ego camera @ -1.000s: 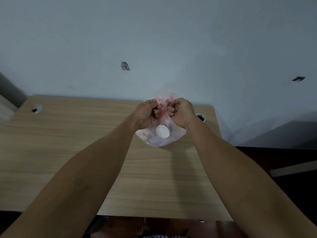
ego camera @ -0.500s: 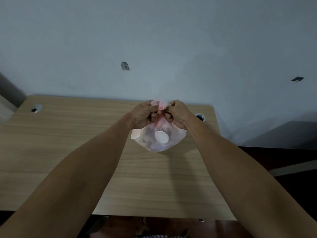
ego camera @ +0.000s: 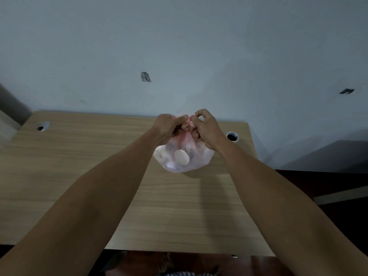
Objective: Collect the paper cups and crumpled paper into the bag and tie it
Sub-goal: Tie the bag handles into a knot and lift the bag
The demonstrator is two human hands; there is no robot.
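Tying step: left hand [ego camera: 166,126] and right hand [ego camera: 206,127] fingers pinch the bag [ego camera: 196,160] neck at twelve o'clock; cinching the knot looks next.

Both hands meet knuckle to knuckle at the gathered neck of the bag [ego camera: 184,158], the left hand [ego camera: 166,127] and right hand [ego camera: 205,128] pinching it so no gap is left between them. Below the hands the filled bag hangs over the wooden table [ego camera: 79,166], blocking the way straight down, while the tabletop out to the left of the left hand lies bare. Just beyond the hands the wall [ego camera: 179,46] closes the far side, and a cable hole [ego camera: 232,136] sits just right of the right wrist.
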